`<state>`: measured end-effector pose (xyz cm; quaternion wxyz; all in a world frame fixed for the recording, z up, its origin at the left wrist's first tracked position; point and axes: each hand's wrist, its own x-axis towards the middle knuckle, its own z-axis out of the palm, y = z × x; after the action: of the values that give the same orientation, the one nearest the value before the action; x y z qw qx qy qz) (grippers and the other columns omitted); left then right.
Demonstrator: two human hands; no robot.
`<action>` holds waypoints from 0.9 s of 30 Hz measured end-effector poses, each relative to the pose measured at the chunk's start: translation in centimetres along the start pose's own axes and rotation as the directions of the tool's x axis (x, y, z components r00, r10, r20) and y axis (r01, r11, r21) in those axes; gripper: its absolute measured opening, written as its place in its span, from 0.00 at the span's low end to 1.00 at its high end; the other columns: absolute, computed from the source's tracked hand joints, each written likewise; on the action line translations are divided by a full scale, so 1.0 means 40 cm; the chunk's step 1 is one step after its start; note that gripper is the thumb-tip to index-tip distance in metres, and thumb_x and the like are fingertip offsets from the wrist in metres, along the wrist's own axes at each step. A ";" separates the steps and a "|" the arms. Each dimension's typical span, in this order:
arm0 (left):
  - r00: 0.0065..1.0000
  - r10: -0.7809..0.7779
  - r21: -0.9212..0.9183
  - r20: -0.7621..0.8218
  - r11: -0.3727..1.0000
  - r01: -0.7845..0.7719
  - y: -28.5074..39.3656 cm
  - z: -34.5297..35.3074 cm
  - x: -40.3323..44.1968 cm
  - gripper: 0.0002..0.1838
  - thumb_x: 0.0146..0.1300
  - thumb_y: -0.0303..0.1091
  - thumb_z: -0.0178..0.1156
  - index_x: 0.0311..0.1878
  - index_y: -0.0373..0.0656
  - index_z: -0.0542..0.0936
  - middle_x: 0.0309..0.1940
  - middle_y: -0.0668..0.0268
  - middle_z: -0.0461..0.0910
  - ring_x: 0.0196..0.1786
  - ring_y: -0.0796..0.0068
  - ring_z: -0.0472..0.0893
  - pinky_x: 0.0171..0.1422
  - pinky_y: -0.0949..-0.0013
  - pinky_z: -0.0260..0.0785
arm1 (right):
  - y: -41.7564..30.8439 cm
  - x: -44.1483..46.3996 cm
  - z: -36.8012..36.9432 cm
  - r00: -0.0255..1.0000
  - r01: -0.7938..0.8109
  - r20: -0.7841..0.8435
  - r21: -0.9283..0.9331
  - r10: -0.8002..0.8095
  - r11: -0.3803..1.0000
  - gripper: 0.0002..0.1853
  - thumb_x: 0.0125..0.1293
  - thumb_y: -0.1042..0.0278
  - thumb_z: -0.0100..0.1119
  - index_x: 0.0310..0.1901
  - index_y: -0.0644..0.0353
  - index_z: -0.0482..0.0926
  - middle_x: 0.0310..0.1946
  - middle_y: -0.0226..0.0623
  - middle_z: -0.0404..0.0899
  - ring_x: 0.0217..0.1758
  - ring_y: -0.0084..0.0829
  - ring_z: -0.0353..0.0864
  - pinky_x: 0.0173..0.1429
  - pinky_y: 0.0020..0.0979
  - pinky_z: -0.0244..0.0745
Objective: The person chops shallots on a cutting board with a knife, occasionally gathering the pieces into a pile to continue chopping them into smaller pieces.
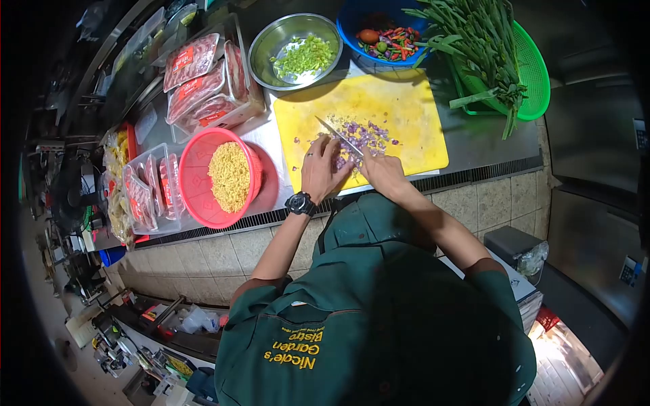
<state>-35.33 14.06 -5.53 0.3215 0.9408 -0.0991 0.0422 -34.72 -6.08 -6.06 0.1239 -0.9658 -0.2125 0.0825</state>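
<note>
A knife point(336, 134) lies across chopped purple onion point(371, 135) on the yellow cutting board point(413, 101), its tip pointing to the upper left. My right hand point(381, 170) is wrapped round its handle, which the fingers hide. On the blade's left side my left hand point(323, 167), with a black watch at the wrist, has its fingers curled down at the onion pieces. Whether those fingertips pinch any onion is hidden.
Behind the board stand a steel bowl point(261, 62) of chopped greens and a blue bowl point(347, 30) of chillies. A green basket point(538, 74) with leafy stalks is at the right. Leftward are a pink basket point(191, 177) and containers of packed meat point(196, 84).
</note>
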 end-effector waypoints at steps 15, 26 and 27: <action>0.998 -0.018 -0.026 -0.068 1.000 0.016 -0.001 0.062 0.045 0.12 0.63 0.35 0.68 0.49 0.45 0.89 0.46 0.59 0.87 0.47 0.57 0.85 0.52 0.57 0.77 | 0.145 -0.092 -0.053 0.915 -0.393 -0.004 0.215 0.403 0.894 0.14 0.75 0.61 0.56 0.55 0.57 0.67 0.27 0.53 0.85 0.34 0.58 0.86 0.38 0.57 0.77; 0.995 -0.063 0.118 0.072 0.992 0.054 0.011 0.076 0.111 0.15 0.57 0.42 0.66 0.43 0.43 0.87 0.37 0.60 0.85 0.46 0.56 0.82 0.55 0.54 0.69 | 0.070 -0.073 -0.044 0.929 -0.350 0.015 0.356 0.369 0.867 0.15 0.75 0.59 0.56 0.56 0.55 0.67 0.29 0.52 0.85 0.34 0.58 0.86 0.41 0.57 0.78; 0.997 -0.065 0.108 0.052 0.992 0.059 0.012 0.076 0.110 0.15 0.57 0.41 0.66 0.42 0.42 0.87 0.37 0.59 0.85 0.46 0.56 0.82 0.55 0.54 0.69 | 0.091 -0.078 -0.047 0.920 -0.363 -0.016 0.348 0.393 0.864 0.15 0.75 0.59 0.55 0.55 0.56 0.67 0.29 0.52 0.85 0.34 0.58 0.86 0.41 0.57 0.77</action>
<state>-31.09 11.15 -7.02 0.2693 0.9600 -0.0762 0.0114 -35.71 -11.00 -4.93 0.2783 -0.9554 0.0037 0.0987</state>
